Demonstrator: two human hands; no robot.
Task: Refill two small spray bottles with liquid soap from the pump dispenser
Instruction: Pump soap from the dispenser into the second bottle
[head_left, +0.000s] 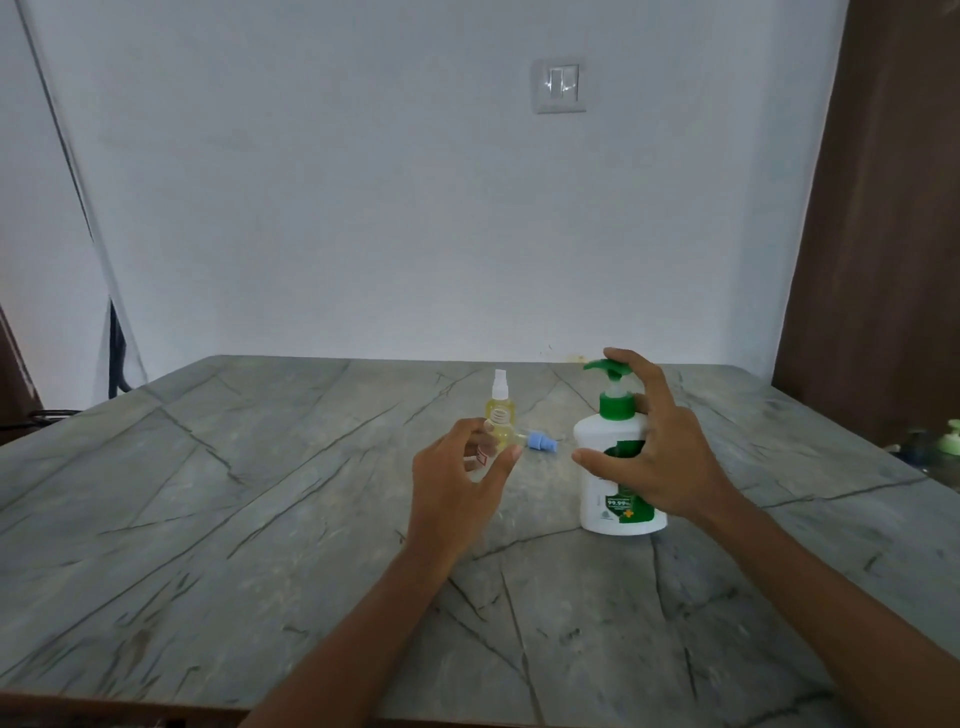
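A white pump dispenser (597, 447) with a green pump head (605, 365) stands on the table, right of centre. My right hand (654, 457) is spread in front of it, its index finger lying on the pump head and its thumb stretched out to the left across the body. My left hand (457, 478) pinches a small clear bottle (480, 458) with a red-marked label; the fingers mostly hide it. Just behind it stands a small spray bottle (500, 413) of yellow liquid with a white sprayer on. A blue spray cap (535, 443) lies on the table between the two hands.
The grey stone-patterned table (260, 545) reaches back to a white wall with a light switch (559, 85). A brown wooden panel (883, 208) stands at the right. At the far right edge sits another green-topped container (951, 437).
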